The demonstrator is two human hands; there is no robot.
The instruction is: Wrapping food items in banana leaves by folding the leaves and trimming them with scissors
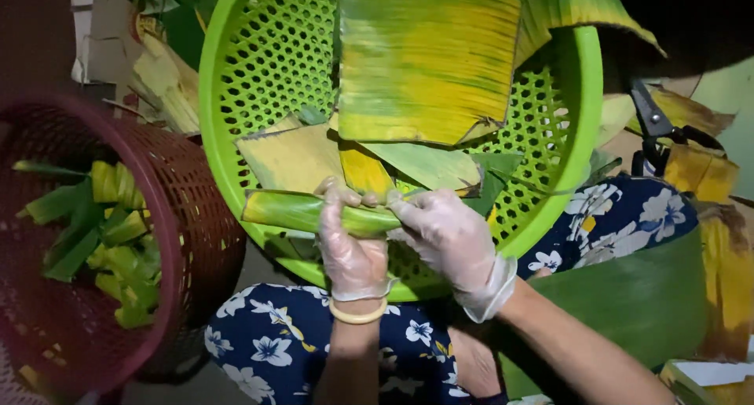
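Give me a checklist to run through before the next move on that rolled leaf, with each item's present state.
1. Left hand grips the rolled green leaf: ok.
2. Right hand pinches the roll's other end: ok.
3. Both hands gloved: ok.
4. Roll held over the green basket, above its near rim: ok.
5. Flat cut leaves ready in the basket: ok.
6. Roll tight and closed at its ends: cannot tell, fingers cover it.
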